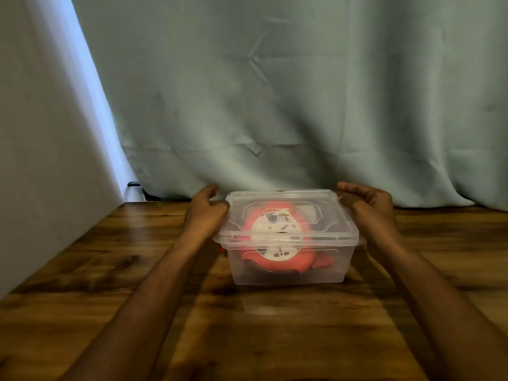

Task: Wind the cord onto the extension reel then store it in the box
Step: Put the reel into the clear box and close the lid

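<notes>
A clear plastic box (288,273) stands on the wooden table, with its clear lid (286,215) lying on top. Inside sits the red extension reel (277,259) with a white round face; the cord is not separately visible. My left hand (207,209) is at the lid's left edge, fingers curled against the rim. My right hand (367,202) is at the lid's far right corner, fingers bent over it. Whether either hand grips the lid or just touches it is unclear.
The wooden table (137,284) spreads around the box. A grey-green curtain (275,105) hangs close behind it, and a pale wall (41,160) borders the left side. A small dark object (134,185) sits at the curtain's foot.
</notes>
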Demonstrator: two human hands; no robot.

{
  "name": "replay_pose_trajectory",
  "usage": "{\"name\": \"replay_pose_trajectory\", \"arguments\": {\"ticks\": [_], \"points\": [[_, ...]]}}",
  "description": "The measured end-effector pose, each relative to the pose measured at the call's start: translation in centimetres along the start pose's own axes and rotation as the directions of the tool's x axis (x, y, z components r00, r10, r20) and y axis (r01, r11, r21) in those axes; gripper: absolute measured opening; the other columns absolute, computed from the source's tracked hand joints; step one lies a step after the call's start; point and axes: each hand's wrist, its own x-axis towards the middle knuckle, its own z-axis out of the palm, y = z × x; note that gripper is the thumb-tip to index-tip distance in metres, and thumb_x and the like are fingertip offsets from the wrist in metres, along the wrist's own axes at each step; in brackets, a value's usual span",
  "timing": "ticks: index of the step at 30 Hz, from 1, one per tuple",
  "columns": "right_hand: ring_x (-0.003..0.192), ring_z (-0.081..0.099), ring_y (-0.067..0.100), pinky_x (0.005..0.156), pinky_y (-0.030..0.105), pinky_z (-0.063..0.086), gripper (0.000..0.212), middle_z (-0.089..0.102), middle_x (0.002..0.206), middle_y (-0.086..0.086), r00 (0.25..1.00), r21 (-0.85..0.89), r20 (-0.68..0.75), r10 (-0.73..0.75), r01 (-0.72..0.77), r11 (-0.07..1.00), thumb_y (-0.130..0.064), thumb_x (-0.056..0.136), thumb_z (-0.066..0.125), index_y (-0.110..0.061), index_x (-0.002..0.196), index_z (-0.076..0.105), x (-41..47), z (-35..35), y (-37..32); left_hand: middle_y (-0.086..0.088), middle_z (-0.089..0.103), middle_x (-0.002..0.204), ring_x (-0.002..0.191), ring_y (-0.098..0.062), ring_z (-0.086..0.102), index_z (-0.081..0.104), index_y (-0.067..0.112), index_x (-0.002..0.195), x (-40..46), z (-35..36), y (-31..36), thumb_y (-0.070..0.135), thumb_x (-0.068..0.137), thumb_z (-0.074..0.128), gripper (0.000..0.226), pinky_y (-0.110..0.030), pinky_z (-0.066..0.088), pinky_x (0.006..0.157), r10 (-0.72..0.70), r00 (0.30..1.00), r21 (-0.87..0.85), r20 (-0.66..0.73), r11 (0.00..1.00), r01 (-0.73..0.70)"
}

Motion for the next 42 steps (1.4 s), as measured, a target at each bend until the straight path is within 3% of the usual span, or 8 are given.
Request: {"name": "replay_pose_trajectory", "arguments": {"ticks": [6,13,19,26,29,33,38,42], "points": [[0.086,0.077,0.023,0.078,0.036,0.064,0.007,0.08,0.096,0.011,0.998,0.036,0.011,0.067,-0.067,0.997,-0.012,0.092,0.075,-0.012,0.095,0.081,0.2,-0.1,0.5,-0.009,0.053,0.154,0.127,-0.024,0.057,0.051,0.013,0.151,-0.5,-0.6,1.3,0.007,0.108,0.041,0.045,-0.028,0.045,0.099,-0.045,0.97,0.089,0.238,0.996,0.025],[0.091,0.073,0.022,0.063,0.025,0.063,0.047,0.075,0.115,0.008,0.981,0.026,0.099,0.164,-0.167,0.986,0.003,0.081,0.078,-0.012,0.126,0.072,0.5,0.4,0.2,-0.006,0.014,0.174,0.158,-0.027,0.021,0.028,0.016,0.162,-0.7,-0.2,1.9,0.021,0.11,0.04,0.053,-0.034,0.022,0.124,-0.034,0.922,0.352,0.385,0.929,-0.113],[0.094,0.073,0.023,0.066,0.026,0.062,0.054,0.073,0.115,0.007,0.984,-0.04,0.08,0.156,-0.154,0.987,0.003,0.081,0.079,-0.015,0.131,0.069,0.7,-0.2,0.5,-0.014,0.046,0.158,0.138,-0.03,0.05,0.038,0.008,0.154,-1.1,0.5,1.6,0.01,0.108,0.043,0.047,-0.022,0.039,0.087,-0.034,0.932,0.296,0.361,0.952,-0.08],[0.084,0.07,0.03,0.077,0.04,0.054,0.043,0.078,0.1,0.011,0.828,-0.136,0.228,0.512,-0.493,0.859,-0.037,0.086,0.072,-0.011,0.121,0.071,0.5,-0.7,1.4,-0.01,0.049,0.154,0.13,-0.027,0.054,0.042,0.015,0.152,-1.6,0.2,0.7,0.013,0.106,0.042,0.046,-0.032,0.046,0.099,0.016,0.933,0.231,0.359,0.967,-0.105],[0.073,0.065,0.026,0.058,0.031,0.048,0.05,0.075,0.091,0.01,0.799,-0.197,0.279,0.532,-0.495,0.846,-0.05,0.085,0.069,-0.014,0.12,0.07,0.1,-1.1,1.2,-0.009,0.046,0.158,0.126,-0.023,0.054,0.038,0.017,0.154,-1.9,0.2,0.9,0.013,0.107,0.04,0.047,-0.032,0.047,0.096,0.007,0.937,0.214,0.349,0.973,-0.087],[0.056,0.063,0.02,0.041,0.024,0.045,0.046,0.073,0.071,0.004,0.865,-0.297,0.185,0.467,-0.403,0.866,-0.053,0.085,0.072,-0.012,0.107,0.074,-0.8,-1.3,0.1,-0.008,0.035,0.166,0.14,-0.028,0.048,0.028,0.018,0.161,-2.3,0.4,1.0,0.016,0.109,0.039,0.053,-0.032,0.043,0.101,-0.018,0.955,0.195,0.296,0.98,-0.042],[0.067,0.073,0.028,0.072,0.052,0.064,0.048,0.074,0.07,0.008,0.998,-0.616,-0.05,0.031,-0.055,0.785,-0.056,0.068,0.088,-0.01,0.07,0.074,-0.2,-1.7,-0.6,-0.014,0.044,0.161,0.096,-0.018,0.061,-0.004,0.025,0.165,-2.6,0.8,1.3,0.021,0.11,0.041,0.071,-0.031,0.05,0.08,-0.081,0.962,0.16,0.262,0.986,0.039],[0.06,0.062,0.02,0.054,0.029,0.043,0.047,0.065,0.062,0.004,0.993,-0.801,-0.053,-0.11,0.024,0.598,-0.059,0.074,0.085,-0.013,0.068,0.073,-0.6,-1.3,-2.0,-0.015,0.045,0.16,0.071,-0.01,0.052,-0.022,0.027,0.161,-2.6,0.9,1.3,0.026,0.11,0.044,0.083,-0.025,0.048,0.06,-0.143,0.961,0.151,0.237,0.983,0.109]]}}
